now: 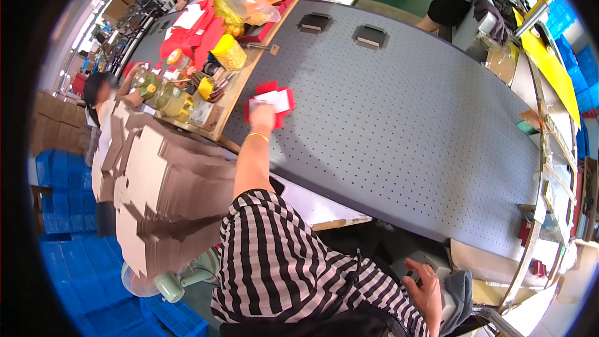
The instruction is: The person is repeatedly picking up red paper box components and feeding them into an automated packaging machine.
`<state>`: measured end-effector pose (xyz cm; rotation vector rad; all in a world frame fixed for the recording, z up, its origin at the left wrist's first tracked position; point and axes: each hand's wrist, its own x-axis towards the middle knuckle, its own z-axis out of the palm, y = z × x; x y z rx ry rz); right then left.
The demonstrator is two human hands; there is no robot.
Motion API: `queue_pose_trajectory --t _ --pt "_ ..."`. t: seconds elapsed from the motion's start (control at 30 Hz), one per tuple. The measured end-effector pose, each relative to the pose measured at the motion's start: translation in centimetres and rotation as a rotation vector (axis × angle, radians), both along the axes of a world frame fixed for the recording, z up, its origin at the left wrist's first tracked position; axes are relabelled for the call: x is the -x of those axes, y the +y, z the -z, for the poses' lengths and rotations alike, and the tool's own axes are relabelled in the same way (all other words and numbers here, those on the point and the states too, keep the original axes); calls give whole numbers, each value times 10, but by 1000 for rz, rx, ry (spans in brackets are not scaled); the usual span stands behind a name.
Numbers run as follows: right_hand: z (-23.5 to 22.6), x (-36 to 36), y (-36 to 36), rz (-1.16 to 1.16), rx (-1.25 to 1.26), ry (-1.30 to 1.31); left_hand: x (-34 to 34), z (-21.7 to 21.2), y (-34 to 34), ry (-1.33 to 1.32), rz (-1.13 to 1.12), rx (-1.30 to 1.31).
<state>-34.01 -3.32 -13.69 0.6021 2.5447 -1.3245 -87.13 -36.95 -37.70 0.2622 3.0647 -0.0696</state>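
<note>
My left hand [262,117] reaches far out over the grey perforated table [399,125]. It grips a flat red card piece [282,101] with a white sheet [272,98] on top. The piece lies near the table's left edge. A gold bangle sits on that wrist, and the striped sleeve [274,256] covers the upper arm. My right hand [428,292] is low at the bottom right with its fingers spread. It rests beside a grey cloth [460,290] and holds nothing that I can see.
A tall stack of flat brown cartons [156,181] stands to the left. On the wooden bench [240,84] are jars, yellow tubs, red cards and a plastic bag. Two dark blocks [371,35] lie far on the table. Blue crates [75,224], a small fan and other people surround it.
</note>
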Motion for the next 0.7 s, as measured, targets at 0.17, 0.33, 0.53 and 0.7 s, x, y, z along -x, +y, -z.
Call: queue_pose_trajectory --t 0.17,0.33,0.53,0.7 --pt "-5 -55 -19 78 -68 100 -111 -51 180 -464 328 -1026" --pt "-29 -144 -23 437 -242 433 -310 -196 294 -815 1321 -1206" --pt "-44 -289 -68 812 -551 537 -546 -322 330 -720 2353 -1006" --pt "-28 -378 -138 964 -545 421 -671 -348 317 -970 2636 -947"
